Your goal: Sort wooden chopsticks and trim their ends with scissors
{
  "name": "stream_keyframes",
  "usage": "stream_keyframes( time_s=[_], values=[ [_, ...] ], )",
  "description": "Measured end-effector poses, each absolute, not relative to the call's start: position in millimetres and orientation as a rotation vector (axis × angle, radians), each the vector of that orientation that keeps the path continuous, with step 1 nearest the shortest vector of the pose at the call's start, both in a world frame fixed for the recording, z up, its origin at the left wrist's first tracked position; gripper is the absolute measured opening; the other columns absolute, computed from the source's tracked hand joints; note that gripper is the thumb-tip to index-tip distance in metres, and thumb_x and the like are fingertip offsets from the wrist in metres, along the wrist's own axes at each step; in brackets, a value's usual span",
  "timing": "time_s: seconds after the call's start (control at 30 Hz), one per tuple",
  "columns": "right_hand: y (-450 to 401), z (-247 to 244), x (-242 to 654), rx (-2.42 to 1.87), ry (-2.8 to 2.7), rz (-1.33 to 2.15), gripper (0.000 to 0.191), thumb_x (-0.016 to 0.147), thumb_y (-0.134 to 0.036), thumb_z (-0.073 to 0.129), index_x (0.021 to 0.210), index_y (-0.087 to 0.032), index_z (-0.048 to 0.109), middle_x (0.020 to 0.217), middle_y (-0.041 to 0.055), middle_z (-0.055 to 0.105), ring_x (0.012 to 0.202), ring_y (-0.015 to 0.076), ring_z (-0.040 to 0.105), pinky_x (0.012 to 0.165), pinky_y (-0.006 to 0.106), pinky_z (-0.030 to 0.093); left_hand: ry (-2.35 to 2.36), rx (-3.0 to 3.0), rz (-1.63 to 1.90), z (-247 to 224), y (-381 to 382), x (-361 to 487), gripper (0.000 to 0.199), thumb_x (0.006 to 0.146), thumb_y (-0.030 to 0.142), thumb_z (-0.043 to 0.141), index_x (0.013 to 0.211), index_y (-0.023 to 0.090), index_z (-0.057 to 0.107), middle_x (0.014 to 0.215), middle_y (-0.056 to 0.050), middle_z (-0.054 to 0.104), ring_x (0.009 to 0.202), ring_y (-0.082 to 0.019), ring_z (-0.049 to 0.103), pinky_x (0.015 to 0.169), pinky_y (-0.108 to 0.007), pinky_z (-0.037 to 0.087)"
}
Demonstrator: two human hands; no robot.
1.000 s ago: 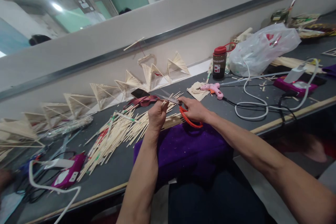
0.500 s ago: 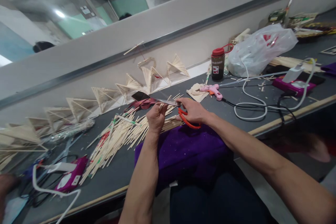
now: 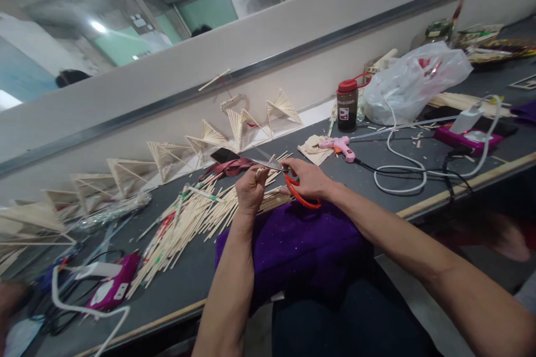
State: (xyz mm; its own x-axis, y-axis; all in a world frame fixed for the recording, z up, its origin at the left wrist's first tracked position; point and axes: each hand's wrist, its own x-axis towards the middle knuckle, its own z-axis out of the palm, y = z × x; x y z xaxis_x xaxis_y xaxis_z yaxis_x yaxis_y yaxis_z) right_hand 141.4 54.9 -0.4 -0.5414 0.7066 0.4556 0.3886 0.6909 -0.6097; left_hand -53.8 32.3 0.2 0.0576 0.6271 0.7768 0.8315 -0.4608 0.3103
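Observation:
My left hand (image 3: pixel 250 189) is closed, its fingers pinching a thin wooden stick (image 3: pixel 259 171) whose pale end pokes out by the thumb. Facing it, my right hand (image 3: pixel 309 177) grips scissors with orange-red handles (image 3: pixel 302 195). Their metal blades (image 3: pixel 270 165) point left and reach the fingertips of my left hand; how far apart they stand is hard to make out. Below both hands a purple cloth (image 3: pixel 301 245) lies over my lap and the table edge, dotted with small pale bits. Many loose wooden sticks (image 3: pixel 188 228) are heaped to the left of and behind my hands.
Fan-like stick structures (image 3: pixel 167 156) line the wall. A pink glue gun (image 3: pixel 341 146) rests on a crumpled cloth (image 3: pixel 314 149), its cord trailing right. Further right are a dark bottle (image 3: pixel 347 106), a plastic bag (image 3: pixel 414 86) and a purple power strip (image 3: pixel 467 136). Another power strip (image 3: pixel 113 284) lies left.
Both hands keep nearly the same pose and hold the same things. The view has shifted very slightly, with the hands a little lower in the picture.

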Motion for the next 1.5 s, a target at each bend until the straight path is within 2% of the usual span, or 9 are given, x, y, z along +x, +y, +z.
stream_keyframes(
  time_s=[0.2,0.37,0.57,0.77,0.9,1.1,1.23,1.5],
  values=[
    [54.9,-1.1,140.5,-0.841,-2.192,0.645,0.062,0.067,-0.047,0.065,0.12,-0.021,0.046,0.096,0.003,0.056,0.079,0.0144,0.051,0.07,0.028,0.039,-1.49,-2.153,-1.359,2.0,31.4,-55.0,0.016,0.083,0.029,0.054,0.077,0.016,0.061,0.07,-0.003,0.066,0.062,-0.01,0.06,0.06,-0.018,0.043],
    [55.9,-3.1,140.4,-0.838,-2.186,0.669,0.056,0.07,-0.046,0.062,0.117,-0.02,0.047,0.089,0.0014,0.056,0.073,0.0131,0.049,0.066,0.026,0.037,-1.48,-2.172,-1.319,4.1,30.3,-54.4,0.018,0.084,0.03,0.053,0.075,0.017,0.061,0.068,-0.001,0.065,0.059,-0.009,0.059,0.059,-0.019,0.042],
    [55.3,-3.6,138.6,-0.855,-2.179,0.629,0.038,0.073,-0.025,0.053,0.111,-0.02,0.05,0.085,0.0009,0.057,0.066,0.0117,0.046,0.063,0.023,0.035,-1.486,-2.146,-1.301,3.3,30.2,-52.5,0.019,0.085,0.029,0.052,0.072,0.017,0.061,0.063,0.0,0.063,0.055,-0.008,0.056,0.058,-0.018,0.04],
    [57.5,-7.0,137.5,-0.946,-2.203,0.571,0.037,0.073,-0.029,0.054,0.109,-0.021,0.052,0.079,0.001,0.058,0.063,0.0131,0.047,0.06,0.024,0.033,-1.577,-2.14,-1.209,-2.6,34.3,-54.4,0.022,0.085,0.033,0.05,0.072,0.018,0.059,0.061,0.0,0.062,0.054,-0.009,0.055,0.056,-0.019,0.039],
    [59.4,-7.2,138.8,-0.961,-2.203,0.55,0.035,0.073,-0.028,0.055,0.108,-0.022,0.052,0.08,0.0005,0.058,0.066,0.0135,0.048,0.061,0.024,0.034,-1.62,-2.074,-1.263,-2.4,34.8,-53.4,0.015,0.081,0.034,0.057,0.08,0.019,0.059,0.063,0.001,0.063,0.056,-0.01,0.056,0.057,-0.02,0.04],
    [59.7,-6.1,141.5,-0.921,-2.223,0.593,0.054,0.07,-0.044,0.063,0.117,-0.022,0.048,0.096,0.0028,0.059,0.075,0.0147,0.051,0.067,0.027,0.038,-1.523,-2.115,-1.324,-0.5,33.1,-54.3,0.014,0.083,0.03,0.055,0.076,0.019,0.06,0.065,0.0,0.064,0.058,-0.009,0.057,0.059,-0.018,0.041],
    [58.6,-4.7,142.3,-0.868,-2.232,0.573,0.061,0.069,-0.047,0.064,0.121,-0.021,0.046,0.106,0.0059,0.058,0.084,0.0162,0.052,0.073,0.029,0.039,-1.438,-2.104,-1.312,1.5,32.3,-53.5,0.02,0.083,0.029,0.054,0.068,0.017,0.06,0.063,0.0,0.064,0.057,-0.008,0.057,0.057,-0.018,0.04],
    [56.6,-3.9,141.1,-0.856,-2.216,0.579,0.061,0.068,-0.047,0.065,0.12,-0.02,0.046,0.103,0.0054,0.058,0.083,0.0161,0.052,0.073,0.029,0.04,-1.428,-2.085,-1.304,4.2,30.7,-51.0,0.022,0.083,0.029,0.054,0.065,0.017,0.059,0.062,-0.001,0.064,0.052,-0.007,0.056,0.053,-0.017,0.04]
  ],
)
